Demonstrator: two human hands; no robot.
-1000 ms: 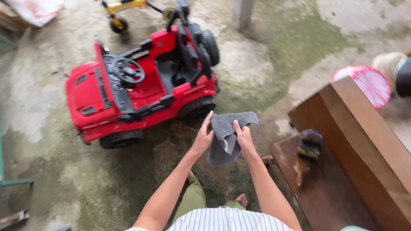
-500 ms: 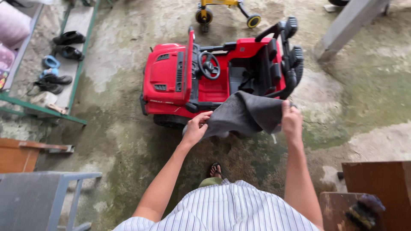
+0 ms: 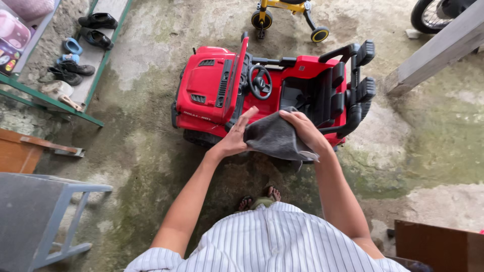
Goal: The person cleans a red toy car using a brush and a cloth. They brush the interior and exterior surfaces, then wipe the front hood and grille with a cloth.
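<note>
Cloth (image 3: 275,138), grey and folded, sits between both hands just in front of the red ride-on toy car (image 3: 217,93), over its near side. The left hand (image 3: 236,137) lies flat against the cloth's left edge, fingers (image 3: 248,117) straight and pressed together, thumb under the fabric. The right hand (image 3: 304,130) covers the cloth's top and right side, fingers curled down and gripping it. The car stands on a stained concrete floor (image 3: 141,151), its steering wheel (image 3: 260,82) just beyond the cloth. Beyond the car is a yellow tricycle (image 3: 290,12). Left of the car, a green-framed shelf (image 3: 88,88) carries shoes (image 3: 75,55). Nearer than the shelf stands a grey stool (image 3: 35,214).
</note>
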